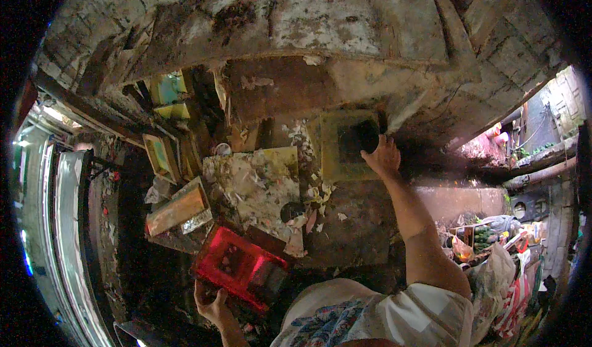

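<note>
My left hand (214, 306), at the lower left, grips the near edge of a red rectangular frame (217, 243). The frame is tilted, with a shiny red panel and a darker patch at its right end. My right arm reaches forward, and my right hand (386, 156) has its thumb and fingers curled at a dark piece (368, 136). That piece is against a yellowish square frame (331, 156) with a dark centre. Deep shadow there hides what exactly the fingers hold.
A stained board (259, 180) littered with scraps lies between my hands. Wooden frames (161, 157) and an orange-brown box-like piece (179, 210) stand at left. A worn concrete ledge (345, 23) overhangs the far side. Bags and clutter (493, 273) fill the right.
</note>
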A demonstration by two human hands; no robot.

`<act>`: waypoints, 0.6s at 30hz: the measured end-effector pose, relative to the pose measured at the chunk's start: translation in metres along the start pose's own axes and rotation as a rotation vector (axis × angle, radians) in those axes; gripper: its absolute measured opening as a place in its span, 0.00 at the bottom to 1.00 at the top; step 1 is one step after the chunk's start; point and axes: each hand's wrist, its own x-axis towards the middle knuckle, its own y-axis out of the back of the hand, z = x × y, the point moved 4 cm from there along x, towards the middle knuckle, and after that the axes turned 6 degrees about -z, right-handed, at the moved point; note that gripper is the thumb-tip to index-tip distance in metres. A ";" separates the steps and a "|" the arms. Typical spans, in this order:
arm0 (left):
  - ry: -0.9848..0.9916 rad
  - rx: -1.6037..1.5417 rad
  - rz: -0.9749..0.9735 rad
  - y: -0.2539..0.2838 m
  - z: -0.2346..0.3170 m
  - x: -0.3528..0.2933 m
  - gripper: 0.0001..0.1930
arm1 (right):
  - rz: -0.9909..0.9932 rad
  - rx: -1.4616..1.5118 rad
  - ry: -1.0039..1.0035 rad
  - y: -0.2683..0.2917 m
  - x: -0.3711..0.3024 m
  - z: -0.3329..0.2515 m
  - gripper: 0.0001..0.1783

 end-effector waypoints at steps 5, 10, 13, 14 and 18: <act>-0.149 -0.006 -0.064 0.010 -0.013 0.009 0.42 | -0.031 0.060 0.024 -0.001 -0.006 0.009 0.56; -0.092 -0.069 -0.073 0.004 -0.010 0.004 0.42 | -0.078 0.090 0.022 -0.001 -0.006 0.010 0.59; -0.080 -0.110 -0.081 0.001 -0.009 0.002 0.42 | -0.135 0.068 -0.003 0.008 -0.007 0.007 0.61; -0.070 -0.125 -0.079 -0.001 -0.009 0.001 0.42 | -0.131 0.064 -0.004 0.010 -0.007 0.008 0.62; -0.033 -0.095 -0.073 0.001 -0.016 0.008 0.44 | -0.102 0.059 0.010 0.009 -0.005 0.014 0.63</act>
